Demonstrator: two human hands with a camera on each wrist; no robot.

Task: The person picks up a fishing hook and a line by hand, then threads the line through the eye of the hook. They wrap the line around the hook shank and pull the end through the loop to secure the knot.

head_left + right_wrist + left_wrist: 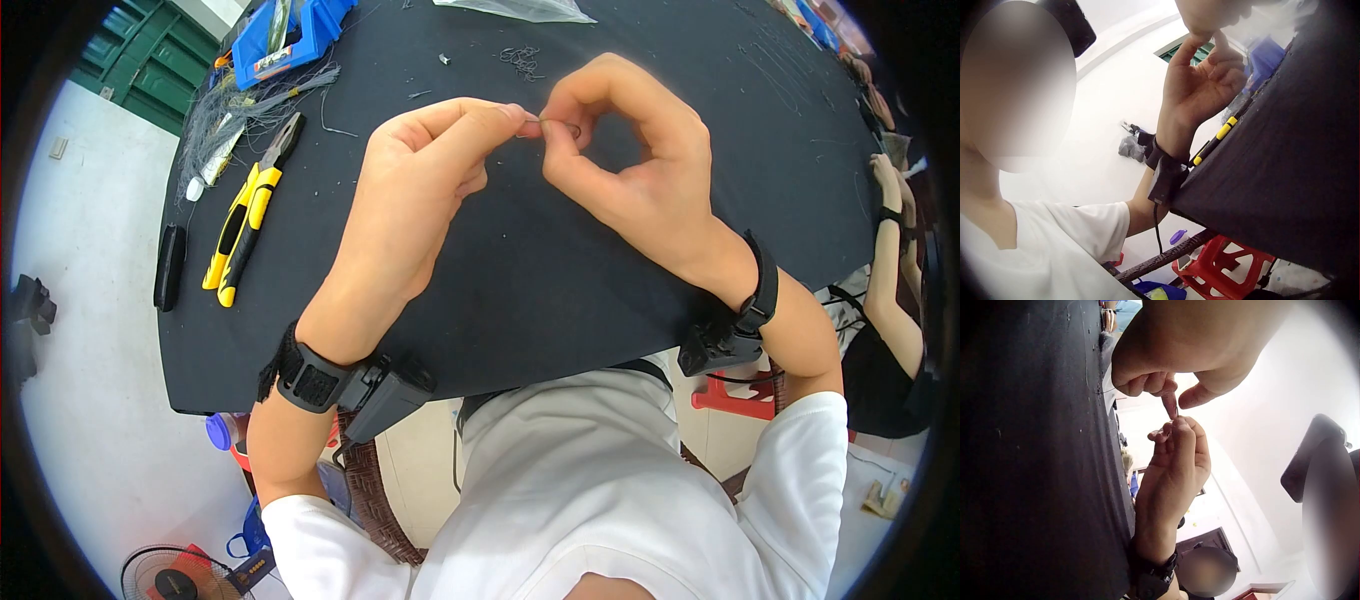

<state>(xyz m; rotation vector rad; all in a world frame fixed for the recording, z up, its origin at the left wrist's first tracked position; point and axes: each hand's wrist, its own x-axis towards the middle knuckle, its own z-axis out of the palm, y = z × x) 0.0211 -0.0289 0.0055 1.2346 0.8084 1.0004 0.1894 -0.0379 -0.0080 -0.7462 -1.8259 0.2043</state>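
Both hands meet above the black table (560, 320). The left hand (425, 180) holds one end of a small thin metal-like piece (533, 121) between thumb and index finger. Thumb and index finger of the right hand (650, 160) form a ring and pinch the same piece, whose dark curved end shows inside that ring. In the left wrist view, the right hand (1172, 462) is below the left hand (1191, 344), fingertips almost touching. The right wrist view has the left hand (1200, 90) with its palm visible; the right hand (1210, 14) partly hides the contact.
Yellow-black pliers (245, 225) lie left of the left forearm, near a black case (171, 267). Behind are tangled strands (215, 120), a blue bin (300, 45), a dark small pile (521, 62) and a plastic bag (525, 9). Another person's arm (884, 250) is at the right edge.
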